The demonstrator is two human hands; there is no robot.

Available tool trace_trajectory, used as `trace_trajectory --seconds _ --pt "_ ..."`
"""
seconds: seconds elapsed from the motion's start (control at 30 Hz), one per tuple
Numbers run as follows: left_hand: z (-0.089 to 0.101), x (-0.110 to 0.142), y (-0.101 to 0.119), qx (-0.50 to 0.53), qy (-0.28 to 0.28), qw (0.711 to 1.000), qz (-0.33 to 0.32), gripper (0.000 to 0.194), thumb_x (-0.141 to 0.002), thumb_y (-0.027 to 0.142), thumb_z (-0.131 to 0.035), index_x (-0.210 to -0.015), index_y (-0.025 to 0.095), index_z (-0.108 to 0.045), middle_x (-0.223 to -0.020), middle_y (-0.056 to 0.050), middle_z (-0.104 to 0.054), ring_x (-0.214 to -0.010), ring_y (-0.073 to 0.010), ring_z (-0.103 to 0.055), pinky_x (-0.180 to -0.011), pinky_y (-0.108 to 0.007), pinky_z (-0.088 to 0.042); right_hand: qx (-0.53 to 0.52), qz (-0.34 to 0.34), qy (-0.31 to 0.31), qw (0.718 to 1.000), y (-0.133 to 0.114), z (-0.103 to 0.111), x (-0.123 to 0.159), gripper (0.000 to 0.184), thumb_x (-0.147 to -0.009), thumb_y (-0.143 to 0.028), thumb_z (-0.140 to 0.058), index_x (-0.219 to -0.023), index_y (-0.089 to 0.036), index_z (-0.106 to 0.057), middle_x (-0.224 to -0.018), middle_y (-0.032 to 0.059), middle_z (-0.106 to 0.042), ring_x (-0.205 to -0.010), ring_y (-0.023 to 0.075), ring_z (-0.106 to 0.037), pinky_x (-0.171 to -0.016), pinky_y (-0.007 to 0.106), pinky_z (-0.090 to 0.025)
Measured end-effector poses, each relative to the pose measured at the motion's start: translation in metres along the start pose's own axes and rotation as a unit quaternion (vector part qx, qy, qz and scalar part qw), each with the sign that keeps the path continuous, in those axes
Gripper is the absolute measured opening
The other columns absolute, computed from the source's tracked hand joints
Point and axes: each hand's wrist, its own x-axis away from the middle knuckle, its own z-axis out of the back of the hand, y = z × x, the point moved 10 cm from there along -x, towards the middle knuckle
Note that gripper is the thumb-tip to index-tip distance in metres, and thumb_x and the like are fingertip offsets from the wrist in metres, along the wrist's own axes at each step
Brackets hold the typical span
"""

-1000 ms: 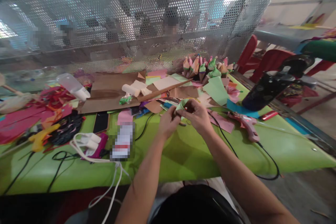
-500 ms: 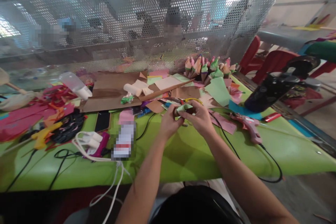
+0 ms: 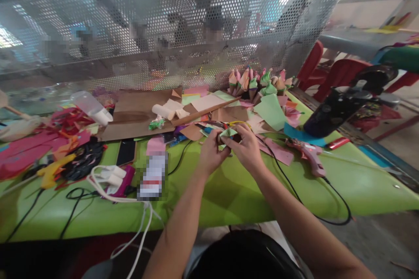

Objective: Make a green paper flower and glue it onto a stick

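Between my two hands is a small piece of pale green paper [image 3: 228, 132], curled over at the top. My left hand [image 3: 212, 150] is closed on its left side, fingers bent round it. From the right, my right hand [image 3: 246, 144] pinches the same paper, thumb in front. Both hands are just above the green table cover [image 3: 229, 192]. Loose paper sheets and a brown stick [image 3: 206, 112] lie behind them. The fingertips partly hide the paper's lower part.
A pink glue gun [image 3: 310, 157] with a black cord lies to the right, near a dark bottle [image 3: 334, 111]. Paper ice-cream cones [image 3: 253, 85] stand at the back. At left are a phone [image 3: 152, 176], a yellow glue gun [image 3: 55, 172], white chargers [image 3: 114, 176] and cables.
The green paper's curled top looks narrower and more folded between my fingers. Both hands stay in nearly the same place, and the whole view has shifted slightly.
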Motion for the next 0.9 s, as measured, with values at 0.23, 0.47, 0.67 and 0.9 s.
trace_trajectory --seconds 0.23,0.47,0.67,0.9 --pt "-0.001 0.0 -0.002 0.0 -0.006 1.0 0.005 0.026 -0.086 0.033 -0.068 -0.106 0.02 -0.058 -0.097 -0.004 -0.067 -0.086 -0.0199 -0.065 -0.075 -0.031 -0.053 -0.05 -0.041 -0.039 0.997 0.017 -0.01 0.0 0.019 -0.079 -0.038 -0.071 -0.077 -0.023 -0.06 -0.072 -0.0011 -0.059 -0.069 0.0174 -0.055 -0.064 0.029 -0.042" --pt "0.002 -0.001 -0.007 0.095 0.006 0.995 0.018 0.026 -0.09 0.043 -0.066 -0.105 0.021 -0.061 -0.095 -0.003 -0.067 -0.088 -0.0188 -0.063 -0.083 -0.032 -0.055 -0.114 -0.052 -0.065 0.99 0.016 -0.014 0.001 0.029 -0.078 -0.044 -0.078 -0.087 -0.021 -0.062 -0.075 -0.001 -0.065 -0.068 0.0162 -0.059 -0.063 0.027 -0.045" --pt "0.002 -0.001 -0.007 0.126 -0.005 0.99 0.056 0.029 -0.089 0.049 -0.065 -0.096 0.021 -0.059 -0.084 0.0 -0.06 -0.075 -0.0149 -0.057 -0.066 -0.026 -0.055 -0.135 -0.007 -0.052 0.989 0.003 -0.002 -0.005 0.032 -0.086 -0.036 -0.068 -0.114 -0.024 -0.071 -0.096 0.0025 -0.072 -0.077 0.0161 -0.063 -0.072 0.029 -0.051" --pt "-0.002 -0.002 -0.009 0.129 -0.023 0.989 0.07 0.022 -0.085 0.042 -0.063 -0.091 0.022 -0.055 -0.077 0.002 -0.051 -0.073 -0.0143 -0.05 -0.064 -0.024 -0.048 -0.071 0.009 -0.034 0.997 0.0 0.001 -0.005 0.018 -0.085 -0.028 -0.062 -0.094 -0.022 -0.077 -0.084 0.0016 -0.073 -0.075 0.0169 -0.063 -0.072 0.029 -0.048"
